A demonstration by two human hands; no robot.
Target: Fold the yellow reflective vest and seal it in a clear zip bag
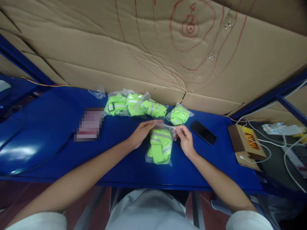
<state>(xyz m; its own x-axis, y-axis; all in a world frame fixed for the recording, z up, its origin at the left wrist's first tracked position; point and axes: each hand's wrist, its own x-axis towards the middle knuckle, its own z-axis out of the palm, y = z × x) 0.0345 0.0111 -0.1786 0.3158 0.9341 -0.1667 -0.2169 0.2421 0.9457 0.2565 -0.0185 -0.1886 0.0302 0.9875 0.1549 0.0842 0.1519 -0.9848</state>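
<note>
A clear zip bag (160, 147) with a folded neon-yellow reflective strap inside lies on the blue table in front of me. My left hand (144, 131) grips the bag's top left corner, its fingers along the zip edge. At the top right corner, my right hand (185, 139) pinches the same edge between thumb and fingers. The zip edge is stretched between both hands; whether it is sealed I cannot tell. Just beyond my hands is another bagged strap (178, 115). Several more bagged straps (135, 104) sit in a row along the cardboard wall.
A black phone (203, 132) lies right of my right hand. Further right are an open cardboard box (247, 143) and white cables (270, 153). A pixelated pinkish item (90, 124) and a crumpled clear bag (98, 92) are at left. A cardboard wall (153, 64) bounds the blue table (124, 172).
</note>
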